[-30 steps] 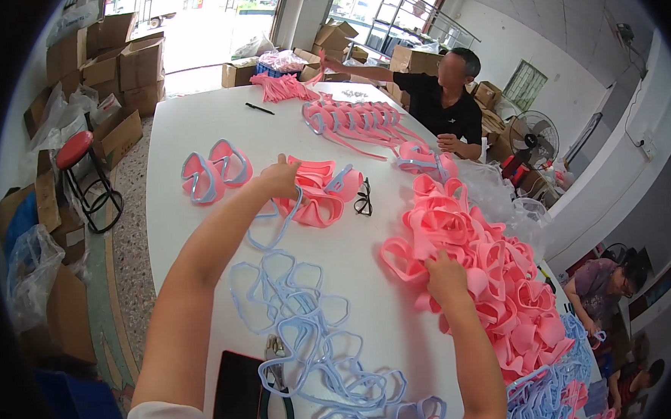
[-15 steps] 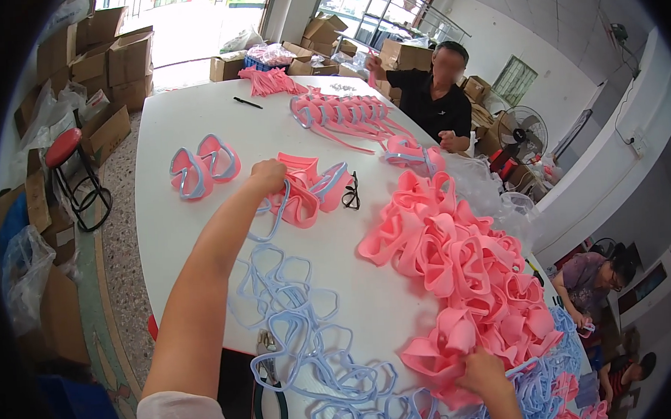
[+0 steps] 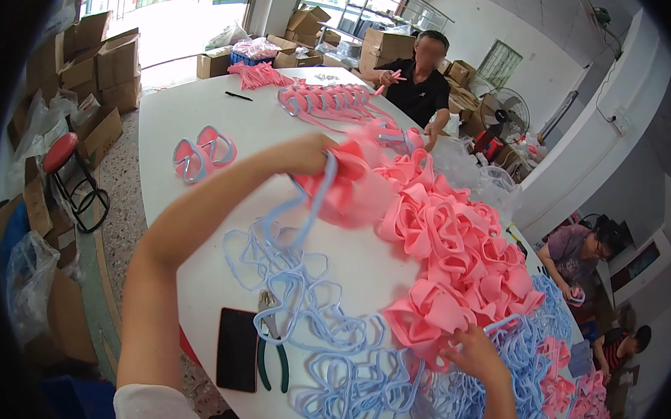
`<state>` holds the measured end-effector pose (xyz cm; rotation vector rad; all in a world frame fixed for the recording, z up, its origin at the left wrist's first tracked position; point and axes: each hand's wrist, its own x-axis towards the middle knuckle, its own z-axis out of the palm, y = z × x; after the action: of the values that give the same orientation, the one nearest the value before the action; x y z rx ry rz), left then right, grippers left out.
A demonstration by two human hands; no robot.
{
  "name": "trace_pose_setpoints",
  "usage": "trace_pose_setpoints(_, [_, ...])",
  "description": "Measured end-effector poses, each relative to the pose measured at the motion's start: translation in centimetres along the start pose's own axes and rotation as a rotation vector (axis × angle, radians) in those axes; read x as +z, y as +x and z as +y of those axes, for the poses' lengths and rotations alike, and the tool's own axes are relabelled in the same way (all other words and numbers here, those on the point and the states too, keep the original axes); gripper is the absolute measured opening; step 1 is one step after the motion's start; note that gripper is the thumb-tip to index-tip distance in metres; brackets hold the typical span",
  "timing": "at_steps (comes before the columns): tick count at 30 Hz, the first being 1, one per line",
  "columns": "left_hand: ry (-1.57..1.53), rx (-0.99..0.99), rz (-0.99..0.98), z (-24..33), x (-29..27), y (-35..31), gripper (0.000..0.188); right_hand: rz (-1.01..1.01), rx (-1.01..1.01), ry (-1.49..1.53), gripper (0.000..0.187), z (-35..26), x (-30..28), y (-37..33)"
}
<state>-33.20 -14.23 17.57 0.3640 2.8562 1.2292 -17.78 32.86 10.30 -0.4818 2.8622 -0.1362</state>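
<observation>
My left hand (image 3: 307, 155) is closed on a bundle of pink fabric bands (image 3: 357, 182), held above the table and blurred by motion. A light blue loop (image 3: 321, 199) hangs from the same hand. At the near edge of a heap of pink fabric loops (image 3: 458, 241), my right hand (image 3: 476, 355) touches the loops with its fingers apart. Loose light blue loops (image 3: 294, 287) lie below my left arm. Two pink bands with blue edging (image 3: 205, 152) stand together at the far left.
On the white table (image 3: 203, 292) lie a black phone (image 3: 237, 350), green-handled pliers (image 3: 273, 357) and a pen (image 3: 238, 96). A dense pile of blue loops (image 3: 503, 360) borders the heap. Across the table a person (image 3: 420, 87) handles pink strips; another person (image 3: 581, 253) works at right.
My left hand has lifted the pink bundle and a blue loop off the table and moved right, toward the heap. My right hand stays by the heap, its fingers now more spread.
</observation>
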Motion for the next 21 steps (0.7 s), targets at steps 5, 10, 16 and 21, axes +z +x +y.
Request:
trace_pose_setpoints(5, [-0.095, 0.341, -0.204, 4.4, 14.6, 0.5, 0.044, 0.087, -0.017, 0.03, 0.043, 0.1, 0.7, -2.4])
trace_pose_setpoints(10, [-0.029, 0.377, -0.032, 5.8, 27.7, -0.1, 0.065, 0.175, -0.007, 0.001, 0.042, -1.4, 0.3, -5.5])
trace_pose_setpoints(16, [0.026, 0.142, -0.163, 9.7, 24.7, -5.2, 0.081, 0.444, 0.073, 0.039, 0.041, -5.8, -0.8, -7.3])
trace_pose_setpoints(21, [0.137, 0.242, -0.078, 8.8, 24.7, -6.1, 0.074, 0.465, -0.231, 0.187, 0.049, -7.0, 1.7, -3.4])
